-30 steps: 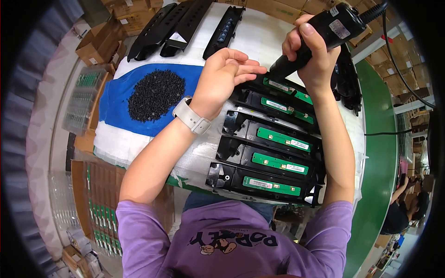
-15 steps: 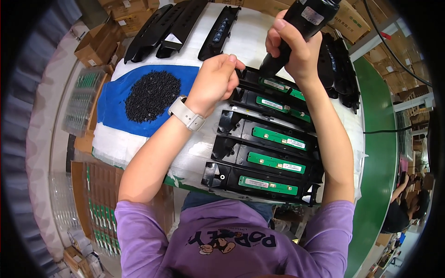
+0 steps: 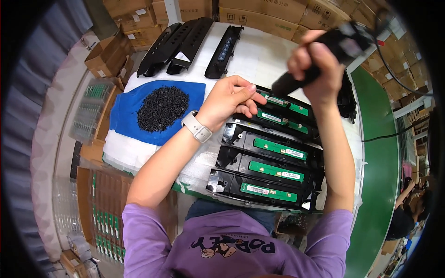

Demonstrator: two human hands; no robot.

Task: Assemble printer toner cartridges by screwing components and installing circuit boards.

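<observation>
Rightward shifts show in both hands since the earlier frame: the left hand [image 3: 235,99] has gone from curled to reaching toward the driver's tip, and the right hand [image 3: 321,67] has drawn a little to the right. The right grip is wrapped round a black power driver [image 3: 344,45], blurred, its tip pointing down at the far end of a row of black housings [image 3: 231,160] bearing green circuit boards [image 3: 270,168]. The left grip is narrow, thumb close to the fingers; I cannot tell whether something small sits in it. Left of that hand, a blue cloth [image 3: 124,113] on the white-covered counter [image 3: 264,60] carries a heap of small black parts [image 3: 162,109].
</observation>
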